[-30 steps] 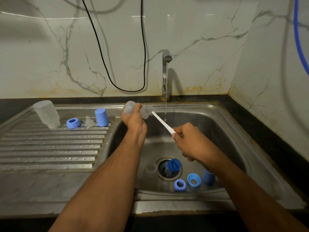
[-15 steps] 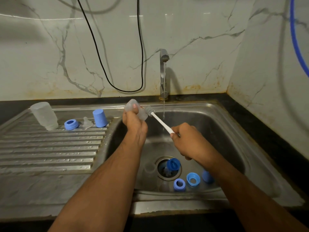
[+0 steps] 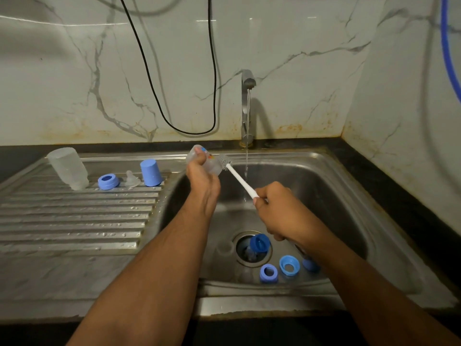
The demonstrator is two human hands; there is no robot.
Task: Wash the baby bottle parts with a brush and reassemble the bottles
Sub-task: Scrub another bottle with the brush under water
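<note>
Over the steel sink's (image 3: 336, 176) back-left corner, the left hand (image 3: 203, 182) grips a clear plastic baby bottle (image 3: 202, 159); the right hand's (image 3: 279, 208) fingers curl around a white-handled bottle brush (image 3: 239, 179), bristles at the bottle's mouth.

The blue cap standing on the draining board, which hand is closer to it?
Left. The left hand holds a bottle just right of the blue cap. The right hand is farther right, over the sink, holding the brush.
</note>
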